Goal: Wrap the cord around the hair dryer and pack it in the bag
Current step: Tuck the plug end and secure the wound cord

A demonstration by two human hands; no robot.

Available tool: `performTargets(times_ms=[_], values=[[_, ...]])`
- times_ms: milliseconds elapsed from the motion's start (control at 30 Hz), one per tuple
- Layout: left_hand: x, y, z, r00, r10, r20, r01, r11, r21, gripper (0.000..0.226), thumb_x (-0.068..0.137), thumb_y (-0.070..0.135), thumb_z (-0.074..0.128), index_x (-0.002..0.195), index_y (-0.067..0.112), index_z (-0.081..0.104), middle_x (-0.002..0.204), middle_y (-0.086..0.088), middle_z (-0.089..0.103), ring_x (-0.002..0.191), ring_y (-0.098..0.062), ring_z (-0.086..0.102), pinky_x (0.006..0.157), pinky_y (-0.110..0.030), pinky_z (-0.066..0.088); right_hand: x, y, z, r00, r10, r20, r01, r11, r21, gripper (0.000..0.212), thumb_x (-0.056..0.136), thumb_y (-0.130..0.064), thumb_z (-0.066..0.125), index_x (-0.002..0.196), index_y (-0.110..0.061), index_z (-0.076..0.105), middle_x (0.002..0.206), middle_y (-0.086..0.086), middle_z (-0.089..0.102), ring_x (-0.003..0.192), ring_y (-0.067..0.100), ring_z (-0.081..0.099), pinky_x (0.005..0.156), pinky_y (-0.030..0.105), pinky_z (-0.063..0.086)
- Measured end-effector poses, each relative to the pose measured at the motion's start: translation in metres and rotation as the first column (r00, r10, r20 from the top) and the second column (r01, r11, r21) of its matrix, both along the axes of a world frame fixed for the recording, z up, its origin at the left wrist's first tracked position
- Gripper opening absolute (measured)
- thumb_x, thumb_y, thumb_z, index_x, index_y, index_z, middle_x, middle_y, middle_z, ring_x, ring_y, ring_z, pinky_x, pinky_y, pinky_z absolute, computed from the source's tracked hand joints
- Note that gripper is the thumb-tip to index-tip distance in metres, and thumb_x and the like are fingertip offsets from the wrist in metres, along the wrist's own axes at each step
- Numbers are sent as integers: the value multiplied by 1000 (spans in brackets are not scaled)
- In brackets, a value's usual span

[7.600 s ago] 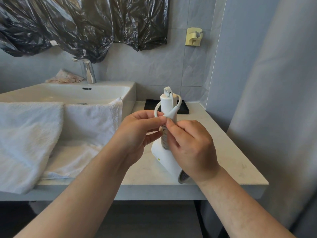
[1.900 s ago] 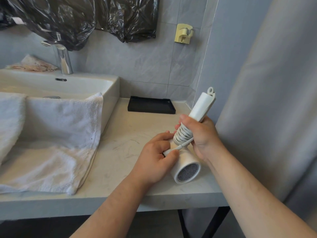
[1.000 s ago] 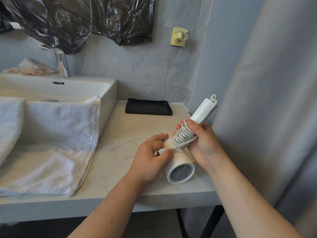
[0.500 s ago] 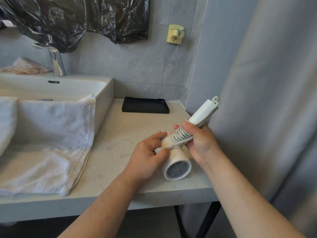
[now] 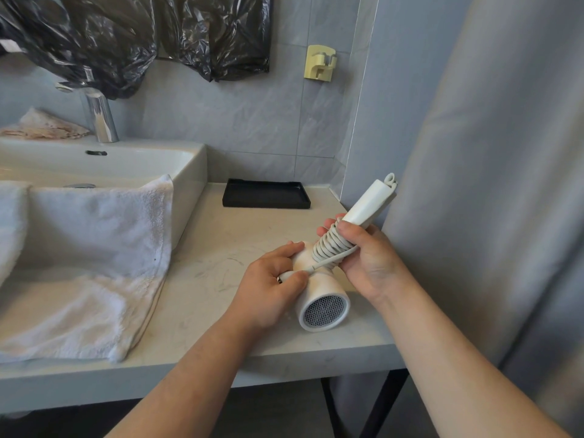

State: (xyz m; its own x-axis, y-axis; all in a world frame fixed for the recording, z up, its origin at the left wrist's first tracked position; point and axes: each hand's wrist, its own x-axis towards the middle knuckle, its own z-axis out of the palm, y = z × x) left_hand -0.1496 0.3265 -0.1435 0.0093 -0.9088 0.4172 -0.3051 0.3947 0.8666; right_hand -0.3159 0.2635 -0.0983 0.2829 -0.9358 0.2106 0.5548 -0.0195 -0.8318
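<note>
A white hair dryer [image 5: 322, 298] rests with its barrel on the counter near the front right edge, mesh end facing me, handle pointing up and to the right. Its white cord [image 5: 330, 249] is coiled in tight turns round the lower handle. My right hand [image 5: 369, 263] grips the handle over the coils. My left hand [image 5: 271, 286] pinches the white plug end of the cord against the barrel's left side. No bag for packing is in view.
White towels [image 5: 91, 254] drape over the sink [image 5: 189, 162] edge and the counter's left. A black tray [image 5: 265, 194] lies at the back. A grey curtain [image 5: 489, 184] hangs close on the right. Black plastic [image 5: 126, 36] covers the wall above the tap [image 5: 99, 115].
Since 7.6 s ago the dryer went from upright with a loose cord loop to lying tilted with the cord coiled round its handle. In the last second the hands barely moved.
</note>
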Motion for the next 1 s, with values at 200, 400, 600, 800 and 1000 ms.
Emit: performTargets(times_ms=[200,400,600,800,1000], values=[[-2,-2,1,999,-13,40,13,1000,-4,18,78,28,59,71,17,72,134,12,61,132,5,45,99,-2,32,9,-2,-4,982,-190,15,190,982,23,14,70,-12,72,80,-9,63,76,7,67,90,30,67,81,48,53],[0,-1,6,982,100,-161,-86,992,94,28,68,38,73,73,11,73,117,5,70,108,-7,64,90,-17,48,12,0,-3,958,-255,130,238,962,135,8,82,-2,62,77,-8,63,74,9,62,77,24,61,82,46,49],[7,0,14,799,115,-591,145,915,375,48,78,40,72,109,7,56,112,-23,67,87,-36,72,74,-46,57,27,2,2,930,-218,296,193,975,111,15,80,-3,59,92,-12,57,76,6,59,75,21,62,66,31,55],[15,0,21,654,-2,-756,348,889,299,68,74,57,56,121,9,64,103,-17,72,85,-25,69,73,-33,56,59,7,8,936,-163,312,169,986,9,10,73,-9,66,80,-12,59,78,6,56,77,20,59,79,38,48],[15,-5,15,671,77,-738,221,928,299,52,84,46,63,117,6,66,98,-20,71,80,-27,68,72,-34,53,70,6,7,941,-252,226,257,966,8,24,73,-8,68,92,-8,54,73,5,62,73,19,61,73,38,50]])
